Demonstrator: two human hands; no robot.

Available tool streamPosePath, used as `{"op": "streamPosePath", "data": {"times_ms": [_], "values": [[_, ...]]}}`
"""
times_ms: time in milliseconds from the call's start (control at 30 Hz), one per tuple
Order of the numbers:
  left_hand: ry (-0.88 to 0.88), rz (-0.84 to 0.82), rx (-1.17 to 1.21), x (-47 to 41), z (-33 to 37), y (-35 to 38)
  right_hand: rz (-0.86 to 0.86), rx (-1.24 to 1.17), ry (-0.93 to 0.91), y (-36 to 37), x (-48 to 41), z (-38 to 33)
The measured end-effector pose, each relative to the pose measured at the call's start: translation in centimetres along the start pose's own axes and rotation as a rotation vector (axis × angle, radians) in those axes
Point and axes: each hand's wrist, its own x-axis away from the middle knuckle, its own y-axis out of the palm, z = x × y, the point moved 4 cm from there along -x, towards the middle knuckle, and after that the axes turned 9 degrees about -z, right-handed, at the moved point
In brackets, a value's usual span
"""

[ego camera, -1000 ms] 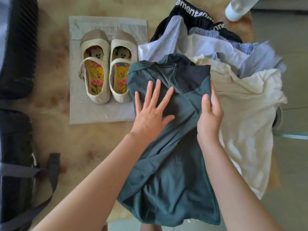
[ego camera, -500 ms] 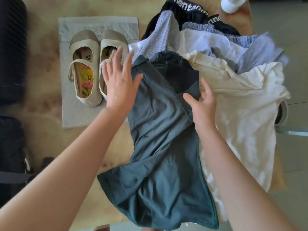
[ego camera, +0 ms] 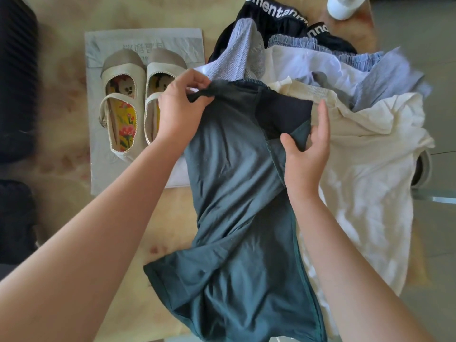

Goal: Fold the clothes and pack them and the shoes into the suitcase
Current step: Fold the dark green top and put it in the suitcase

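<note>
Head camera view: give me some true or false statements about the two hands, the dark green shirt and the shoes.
1. The left hand pinches the top edge of the dark green shirt. True.
2. The right hand lies flat and holds nothing. False: its thumb and fingers grip a fold of the shirt.
3. The shoes are already packed in the suitcase. False: they sit side by side on a pale sheet.
4. A cream garment lies to the right of the green shirt. True.
</note>
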Motion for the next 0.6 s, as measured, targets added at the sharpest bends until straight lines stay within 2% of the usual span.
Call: {"op": "streamPosePath", "data": {"times_ms": [100,200,267,433,500,600], "values": [[0.014,0.001,0.001,0.0,0.4,1.1,0.022,0.012,0.052,0.0,-0.2,1.3],[-0.062,-0.042,-0.04,-0.2,-0.1,2.3,-0.007,0.036,0.113,0.1,-0.6,2.0],[-0.066,-0.03,-0.051,-0.4,-0.1,2.3,-0.018,0.063,0.081,-0.1,-0.8,1.8],[0.073,0.066,0.002,-0.9,1.8,1.8,0.035,0.073,-0.049,-0.7,-1.2,1.3],[0.051,0.008,-0.039,-0.9,1.5,2.3,0.018,0.105,-0.021,-0.7,-1.4,1.9],[-0.074,-0.083,-0.177,-0.9,0.2,2.6,-0.093,0.177,0.085,-0.4,-1.7,3.3]]}}
